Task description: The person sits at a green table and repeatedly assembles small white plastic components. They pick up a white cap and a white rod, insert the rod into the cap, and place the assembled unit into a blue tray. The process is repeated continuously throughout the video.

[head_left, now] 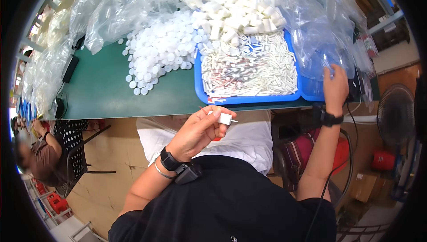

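Above my lap, just in front of the table edge, my left hand (200, 128) is closed on a small white plastic piece (221, 118). A thin pin-like tip sticks out of its right end. Over the blue tray at the right, my right hand (335, 86) reaches in beside a clear plastic bag (324, 37). Its thumb and forefinger look slightly apart; I see nothing held between them. Between the hands lies a blue tray (199, 84) of many thin white sticks (253, 68). White block-like pieces (240, 13) are heaped at its far side.
Left of the tray, a pile of round translucent caps (155, 48) covers part of the green table (98, 91). Clear plastic sheeting (120, 6) lies along the back. A fan (395, 111) stands at the right. Another person (44, 153) sits at the far left.
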Tool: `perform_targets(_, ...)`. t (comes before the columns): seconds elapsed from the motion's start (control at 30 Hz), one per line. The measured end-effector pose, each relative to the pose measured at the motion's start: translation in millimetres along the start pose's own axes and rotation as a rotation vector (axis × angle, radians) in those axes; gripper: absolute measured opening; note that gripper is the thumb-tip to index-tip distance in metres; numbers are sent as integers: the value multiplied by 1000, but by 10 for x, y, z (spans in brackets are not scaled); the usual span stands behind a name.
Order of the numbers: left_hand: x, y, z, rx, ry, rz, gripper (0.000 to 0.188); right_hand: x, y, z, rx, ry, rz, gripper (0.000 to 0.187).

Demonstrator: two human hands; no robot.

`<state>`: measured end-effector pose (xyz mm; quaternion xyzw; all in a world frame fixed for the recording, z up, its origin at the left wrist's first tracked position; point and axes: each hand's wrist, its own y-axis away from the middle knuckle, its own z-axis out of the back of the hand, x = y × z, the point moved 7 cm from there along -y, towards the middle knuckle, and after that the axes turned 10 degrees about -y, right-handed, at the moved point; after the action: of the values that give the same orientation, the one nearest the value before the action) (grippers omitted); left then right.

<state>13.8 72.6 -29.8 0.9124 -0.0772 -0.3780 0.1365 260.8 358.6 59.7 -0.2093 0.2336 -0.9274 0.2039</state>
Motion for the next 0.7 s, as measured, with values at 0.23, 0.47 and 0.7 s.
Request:
perform_targets(0.23, -61, -13, -16, -7, 54, -83, 27, 1423, 1052, -79, 782, -1049, -74, 22)
perform_targets(0.47, 9, 28, 133, -133, 31, -88, 25, 2008, 1449, -266, 879, -1009, 157, 30)
perform_targets(0.7, 30, 51, 255, -167, 106, -121, 25, 2190, 1471, -308, 775, -901, 345, 27)
